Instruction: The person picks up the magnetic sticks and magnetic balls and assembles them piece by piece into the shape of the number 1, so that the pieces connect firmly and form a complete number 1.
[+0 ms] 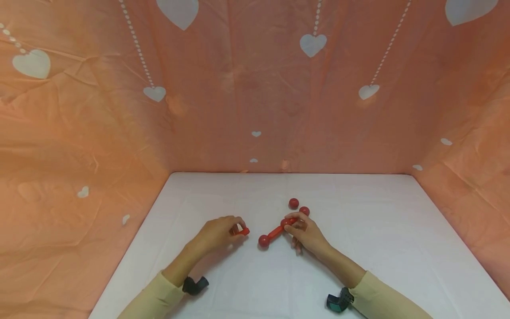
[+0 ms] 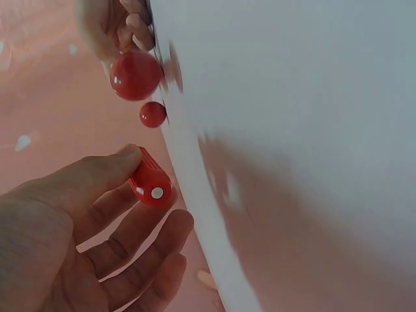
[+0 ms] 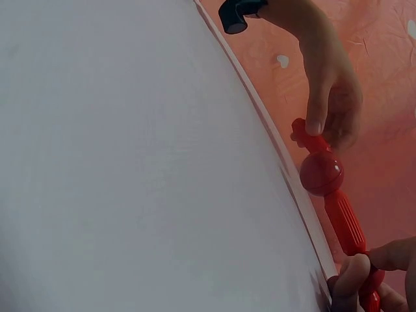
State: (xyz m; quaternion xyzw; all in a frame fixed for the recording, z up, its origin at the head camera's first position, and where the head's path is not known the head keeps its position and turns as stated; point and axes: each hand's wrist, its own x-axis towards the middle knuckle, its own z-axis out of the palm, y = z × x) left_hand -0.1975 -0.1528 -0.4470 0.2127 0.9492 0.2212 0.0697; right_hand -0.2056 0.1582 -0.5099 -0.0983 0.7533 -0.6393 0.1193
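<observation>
Pinching short red plastic rod in loosely curled left hand, lower centre of frame; gripping red plastic ball-and-rod chain near middle with right hand, just right. Beyond, on white bench: glossy red ball.

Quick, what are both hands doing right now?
Left hand: holding a short red rod.
Right hand: holding a red ball-and-rod chain.

The forearms angle inward, the left hand and right hand each pinching with bent fingers.
</observation>
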